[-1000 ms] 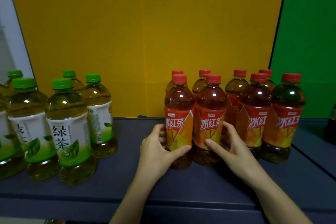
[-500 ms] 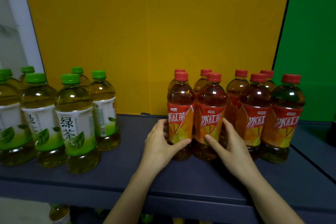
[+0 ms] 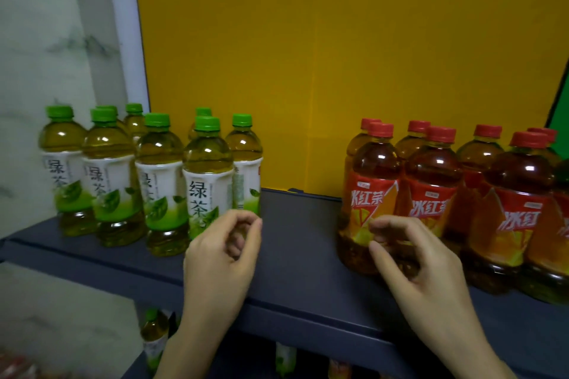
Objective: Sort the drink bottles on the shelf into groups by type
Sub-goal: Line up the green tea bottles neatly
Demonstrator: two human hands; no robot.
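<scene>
Dark shelf (image 3: 295, 243) against a yellow backboard (image 3: 308, 55): green tea bottles (image 3: 160, 181) grouped at its left end, iced red tea bottles (image 3: 431, 194) at its right. Over its front edge, left hand (image 3: 221, 258) and right hand (image 3: 421, 264), both loosely curled, empty.

Shop-like display, stocked shelf (image 3: 295, 295), rows of tea bottles (image 3: 206, 175)
</scene>
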